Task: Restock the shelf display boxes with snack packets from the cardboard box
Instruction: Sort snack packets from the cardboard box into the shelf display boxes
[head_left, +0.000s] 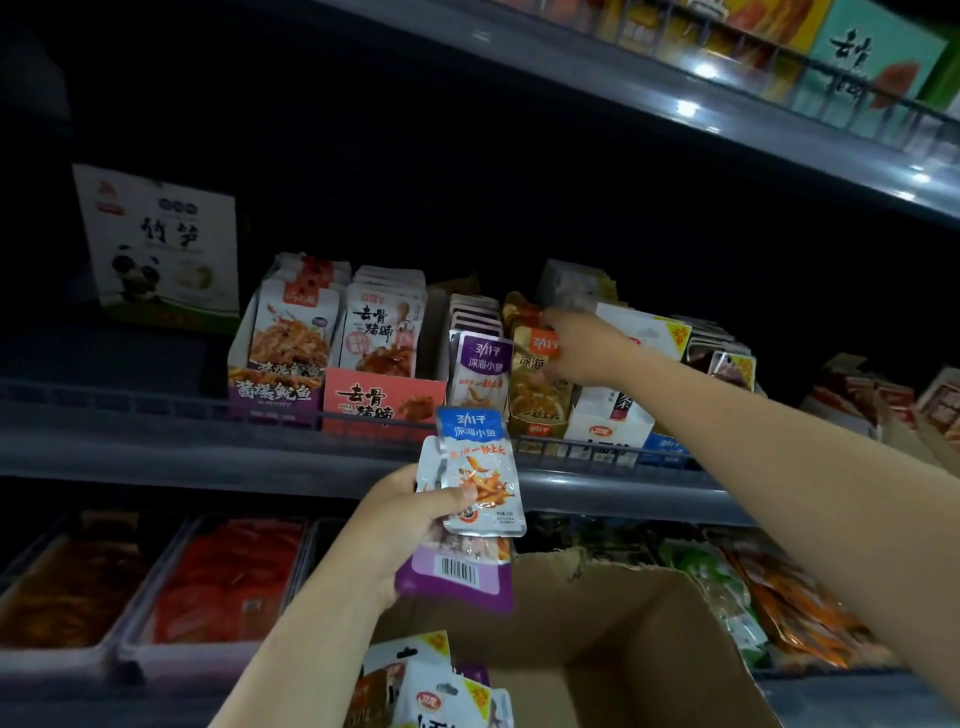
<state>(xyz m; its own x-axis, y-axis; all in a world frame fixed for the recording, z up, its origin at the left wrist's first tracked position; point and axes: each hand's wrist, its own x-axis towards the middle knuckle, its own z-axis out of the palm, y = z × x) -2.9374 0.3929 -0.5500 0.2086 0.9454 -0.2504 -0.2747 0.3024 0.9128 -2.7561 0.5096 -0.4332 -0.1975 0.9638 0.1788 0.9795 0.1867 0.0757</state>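
Snack packets (480, 470) are held as a small fan in the left hand (415, 519), whose grip is clamped on them with the thumb across the blue-topped front packet; a purple-backed packet with a barcode (457, 577) sits behind it. The left hand hovers in front of the shelf's front rail (156, 415), just above the cardboard box (623, 639). The right hand (582, 348) reaches onto the shelf and its grip pinches an orange-topped packet (540, 345) at the front of the orange display box (540, 410); whether that packet is fully seated cannot be told. To the left of that box along the front edge stand the purple packet row (480, 364), the pink display box (382, 400) and the purple-fronted display box (275, 397), each holding upright packets. To the right stands a white display box (608, 423), also stocked. The cardboard box below holds more packets (431, 686) in its near left corner, with much bare floor visible. Judgement: the task is partly done. Several display boxes look well filled, but the packets in the left hand and those in the cardboard box are yet to be shelved. The blue-topped packet has no visibly matching row, so its destination cannot be determined here.
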